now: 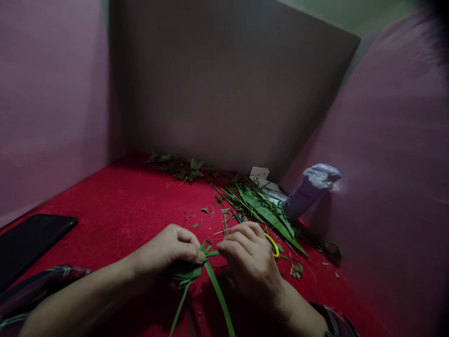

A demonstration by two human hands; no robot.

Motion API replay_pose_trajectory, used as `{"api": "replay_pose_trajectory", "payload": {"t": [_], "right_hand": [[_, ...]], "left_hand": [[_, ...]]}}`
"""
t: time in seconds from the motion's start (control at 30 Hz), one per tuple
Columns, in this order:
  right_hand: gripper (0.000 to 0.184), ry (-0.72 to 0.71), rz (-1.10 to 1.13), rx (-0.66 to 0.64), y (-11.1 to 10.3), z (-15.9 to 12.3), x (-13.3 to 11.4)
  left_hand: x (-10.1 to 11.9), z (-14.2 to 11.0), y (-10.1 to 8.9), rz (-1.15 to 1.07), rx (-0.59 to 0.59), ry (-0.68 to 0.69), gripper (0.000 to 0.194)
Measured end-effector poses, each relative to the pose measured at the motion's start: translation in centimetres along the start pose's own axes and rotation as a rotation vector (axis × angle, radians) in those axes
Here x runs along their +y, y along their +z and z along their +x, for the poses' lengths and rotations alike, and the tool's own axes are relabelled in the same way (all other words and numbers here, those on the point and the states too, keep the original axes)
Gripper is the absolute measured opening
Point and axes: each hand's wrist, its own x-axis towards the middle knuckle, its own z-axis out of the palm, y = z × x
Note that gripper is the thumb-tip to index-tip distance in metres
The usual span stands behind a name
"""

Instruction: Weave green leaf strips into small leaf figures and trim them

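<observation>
My left hand [175,248] pinches a small woven piece of green leaf strips [191,272] between thumb and fingers, low in the middle of the view. Two long strip ends hang from it toward the bottom edge. A short green leaf strip [212,253] sticks out to the right of the weave. Its tip is at the closed fingertips of my right hand [247,257], which grip it. Just behind my right hand shows the yellow handle [272,245] of what looks like scissors, mostly hidden by the hand.
Long green leaves [266,215] lie heaped at the right rear of the red cloth [133,206], with cut scraps around them. A purple container [305,196] with clear plastic leans by the right wall. White papers [259,173], leafy sprigs [191,171] and a black phone-like slab [35,241] also lie there.
</observation>
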Motion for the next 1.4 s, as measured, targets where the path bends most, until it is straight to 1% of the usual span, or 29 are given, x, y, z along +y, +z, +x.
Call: {"api": "replay_pose_trajectory", "payload": {"t": [0.13, 0.27, 0.43, 0.57, 0.63, 0.73, 0.83, 0.93, 1.03, 1.2, 1.27, 1.4], "right_hand": [[0.018, 0.021, -0.028, 0.071, -0.2, 0.1, 0.1], [0.017, 0.083, -0.016, 0.008, -0.3, 0.0, -0.3], [0.019, 0.191, 0.146, -0.128, -0.4, 0.1, -0.4], [0.021, 0.283, 0.244, -0.156, -0.5, 0.3, 0.0], [0.018, 0.329, 0.31, -0.201, -0.8, 0.5, 0.1], [0.015, 0.414, 0.504, -0.282, -1.2, 0.8, -0.1], [0.013, 0.539, 0.677, -0.317, -1.2, 0.6, -0.5], [0.016, 0.653, 0.777, -0.298, -0.6, 0.1, -0.8], [0.02, 0.714, 0.882, -0.25, 0.2, -0.2, -1.0], [0.019, 0.852, 1.13, -0.153, 0.8, -0.1, -1.4], [0.024, 0.906, 1.215, -0.122, 0.8, 0.0, -1.5], [0.034, 0.972, 1.294, -0.081, 0.9, 0.2, -1.5]], "left_hand": [[-0.1, 0.1, 0.0, -0.033, 0.014, 0.007, 0.021], [-0.1, 0.0, -0.2, -0.075, -0.001, 0.035, 0.021], [0.0, -0.2, -0.3, -0.087, 0.019, 0.094, 0.021], [0.2, -0.4, -0.2, -0.14, 0.019, 0.101, 0.022], [0.2, -0.4, -0.2, -0.157, 0.028, 0.106, 0.021], [0.1, -0.4, -0.2, -0.164, 0.03, 0.118, 0.021], [-0.2, -0.2, -0.2, -0.169, 0.01, 0.107, 0.02], [-0.6, 0.0, -0.2, -0.148, -0.005, 0.09, 0.022], [-0.7, 0.0, 0.0, -0.115, -0.005, 0.09, 0.022], [-0.7, 0.0, 0.1, -0.082, 0.007, 0.094, 0.019], [-0.8, 0.0, 0.2, -0.07, 0.005, 0.096, 0.018], [-0.8, -0.1, 0.3, -0.066, -0.031, 0.082, 0.02]]}}
